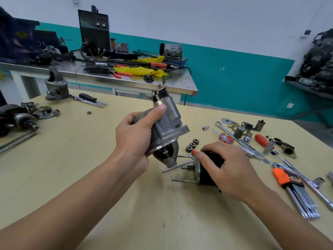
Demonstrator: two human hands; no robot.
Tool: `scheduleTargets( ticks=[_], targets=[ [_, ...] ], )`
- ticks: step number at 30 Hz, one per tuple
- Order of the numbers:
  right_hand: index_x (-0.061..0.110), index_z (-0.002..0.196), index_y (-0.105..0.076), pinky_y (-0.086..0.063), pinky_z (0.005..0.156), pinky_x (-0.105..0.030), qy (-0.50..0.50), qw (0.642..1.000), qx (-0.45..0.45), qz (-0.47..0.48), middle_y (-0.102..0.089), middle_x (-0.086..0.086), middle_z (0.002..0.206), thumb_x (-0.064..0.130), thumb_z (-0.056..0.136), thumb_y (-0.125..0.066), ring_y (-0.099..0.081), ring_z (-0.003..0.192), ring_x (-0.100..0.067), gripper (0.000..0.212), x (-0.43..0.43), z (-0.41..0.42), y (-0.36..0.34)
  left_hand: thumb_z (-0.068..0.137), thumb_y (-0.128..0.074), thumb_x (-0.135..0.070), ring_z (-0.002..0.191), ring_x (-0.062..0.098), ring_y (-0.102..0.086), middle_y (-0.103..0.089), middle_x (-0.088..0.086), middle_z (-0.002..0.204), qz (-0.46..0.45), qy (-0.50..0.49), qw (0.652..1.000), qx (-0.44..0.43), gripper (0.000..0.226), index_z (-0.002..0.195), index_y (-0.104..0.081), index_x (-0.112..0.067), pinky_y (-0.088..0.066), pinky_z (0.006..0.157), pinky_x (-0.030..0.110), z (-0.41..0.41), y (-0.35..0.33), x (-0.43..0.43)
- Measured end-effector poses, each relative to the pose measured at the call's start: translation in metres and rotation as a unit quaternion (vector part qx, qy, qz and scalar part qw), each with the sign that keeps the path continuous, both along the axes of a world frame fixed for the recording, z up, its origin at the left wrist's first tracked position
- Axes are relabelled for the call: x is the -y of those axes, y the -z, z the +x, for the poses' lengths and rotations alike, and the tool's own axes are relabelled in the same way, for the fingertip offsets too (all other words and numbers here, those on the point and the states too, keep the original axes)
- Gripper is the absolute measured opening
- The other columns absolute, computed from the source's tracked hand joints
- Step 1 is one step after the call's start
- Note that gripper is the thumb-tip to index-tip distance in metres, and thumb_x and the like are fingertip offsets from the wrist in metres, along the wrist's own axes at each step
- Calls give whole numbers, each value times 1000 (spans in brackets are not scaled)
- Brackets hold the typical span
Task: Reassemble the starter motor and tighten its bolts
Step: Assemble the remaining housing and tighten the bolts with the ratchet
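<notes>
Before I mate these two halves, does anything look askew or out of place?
Yes. The through bolts sticking out of the black motor body splay apart instead of running parallel. Three small gears lie loose on the table behind it.

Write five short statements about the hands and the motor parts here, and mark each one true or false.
1. The left hand holds the silver housing up off the table. True.
2. The right hand grips a wrench. False: it grips the black motor body, which lies on the table.
3. Long bolts stick out of the black motor body toward the silver housing. True.
4. The two motor halves are already joined. False: they are apart.
5. The three small gears sit inside the silver housing. False: they lie loose on the table.
</notes>
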State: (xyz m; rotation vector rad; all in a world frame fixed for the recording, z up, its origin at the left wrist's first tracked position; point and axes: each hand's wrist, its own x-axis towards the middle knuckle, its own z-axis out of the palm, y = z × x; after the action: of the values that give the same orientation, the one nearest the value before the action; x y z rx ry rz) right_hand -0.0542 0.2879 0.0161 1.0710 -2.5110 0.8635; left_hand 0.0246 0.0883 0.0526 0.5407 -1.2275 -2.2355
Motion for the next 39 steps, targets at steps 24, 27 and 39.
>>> scheduleTargets(
  ticks=[24,27,39],
  targets=[
    [20,102,-71,-36,96,-46,128,979,-97,125,-53,-6,135,35,87,-60,-38,127,-28,24,93,53,-5,69,-88,-32,74,24,-76,-77,3,96,119,-12,990,78,56,119,-66,-19,-53,43,34,-3,7,-8],
    [18,104,-68,-41,87,-40,90,989,-71,98,-59,-1,115,30,89,-57,-46,112,-24,22,91,50,-4,70,-88,-32,83,26,-75,-77,3,99,119,-20,989,81,57,120,-65,-20,-54,45,33,-4,9,-8],
    [26,96,-71,-38,77,-38,83,988,-90,92,-62,8,99,41,91,-51,-47,94,-20,25,82,45,-5,67,-90,-27,86,25,-75,-78,0,92,54,-40,997,28,43,100,-63,-24,-61,59,43,-6,13,-5]
  ],
)
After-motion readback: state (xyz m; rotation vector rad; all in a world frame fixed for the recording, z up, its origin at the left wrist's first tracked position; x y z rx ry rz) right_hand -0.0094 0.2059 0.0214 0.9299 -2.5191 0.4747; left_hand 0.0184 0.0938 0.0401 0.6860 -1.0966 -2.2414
